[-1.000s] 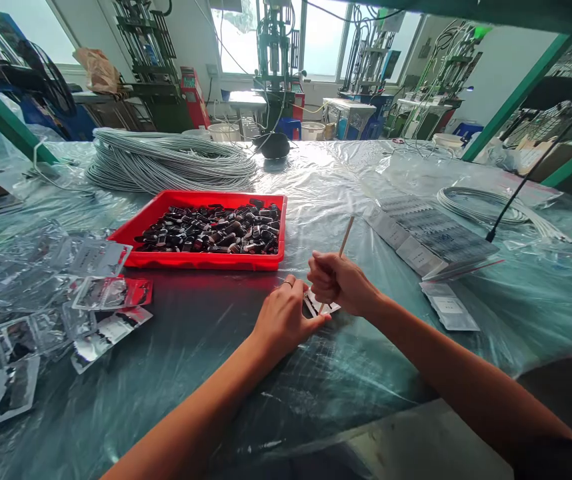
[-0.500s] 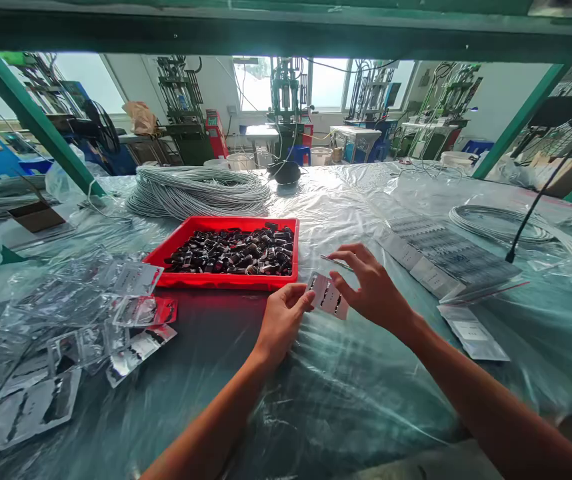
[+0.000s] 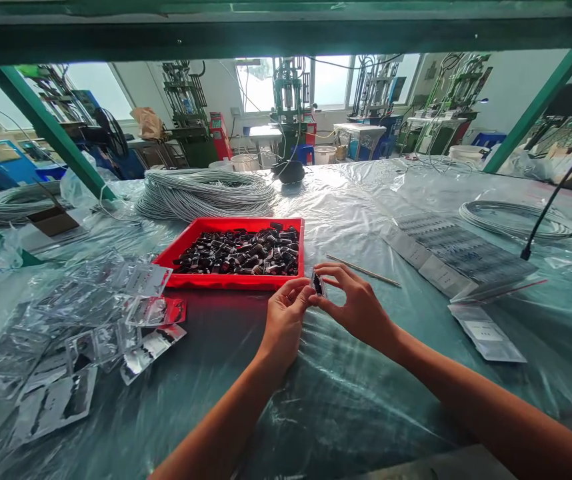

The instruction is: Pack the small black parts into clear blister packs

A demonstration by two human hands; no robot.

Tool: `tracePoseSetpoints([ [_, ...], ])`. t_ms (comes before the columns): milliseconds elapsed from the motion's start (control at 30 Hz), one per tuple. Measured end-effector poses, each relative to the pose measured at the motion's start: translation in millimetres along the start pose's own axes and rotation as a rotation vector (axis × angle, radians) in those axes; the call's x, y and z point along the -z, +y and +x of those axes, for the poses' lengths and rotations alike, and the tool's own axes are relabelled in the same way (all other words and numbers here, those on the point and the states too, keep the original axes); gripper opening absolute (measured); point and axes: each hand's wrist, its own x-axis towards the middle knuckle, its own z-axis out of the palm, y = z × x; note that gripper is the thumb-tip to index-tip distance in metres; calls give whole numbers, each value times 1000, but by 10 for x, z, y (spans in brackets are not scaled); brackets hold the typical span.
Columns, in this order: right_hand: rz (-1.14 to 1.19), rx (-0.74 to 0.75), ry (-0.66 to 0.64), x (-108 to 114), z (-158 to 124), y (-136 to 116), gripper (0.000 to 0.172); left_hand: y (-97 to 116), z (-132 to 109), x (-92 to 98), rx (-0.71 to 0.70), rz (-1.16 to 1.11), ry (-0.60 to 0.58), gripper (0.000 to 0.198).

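My left hand (image 3: pixel 289 313) pinches the lower left edge of a small plastic bag (image 3: pixel 319 285) with white and dark patches, near the front right corner of the red tray (image 3: pixel 236 281). Curled round the bag's other side, my right hand (image 3: pixel 349 300) grips it between thumb and fingers. The bag stands tilted, partly hidden by the fingers. A thin stick (image 3: pixel 363 270) lies on the plastic-covered table behind my right hand. Inside the tray is a heap of small black parts (image 3: pixel 241 251) with shiny metal bits.
Loose small plastic bags (image 3: pixel 86 333) are piled at the left. Rows of labelled bags (image 3: pixel 446 253) lie at the right, with a single bag (image 3: pixel 486 331) in front. A large grey cable coil (image 3: pixel 206 193) sits behind the tray. A green frame beam (image 3: pixel 286 37) crosses overhead.
My right hand has let go of the thin stick, which now lies on the table. It has moved left and taken hold of the bag, which has turned more edge-on. The view has shifted slightly.
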Motion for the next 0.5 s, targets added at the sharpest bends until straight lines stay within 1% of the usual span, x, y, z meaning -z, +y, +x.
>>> tracePoseSetpoints([
  [100,111,-45,5,72,26,-23,26,43,-12,-28,-91,145,-19,26],
  [200,81,-68,26,162,25,-46,22,98,-6,-39,-189,300,-19,20],
  [233,60,-81,43,190,35,-45,19,114,8,-23,-223,350,-1,18],
  [300,46,-132,81,230,110,-22,15,147,66,46,-289,432,72,18],
  [400,68,-188,115,228,419,31,19,214,197,209,-329,464,204,22],
  [500,-30,-122,94,144,852,23,27,303,308,338,-298,294,273,25],
])
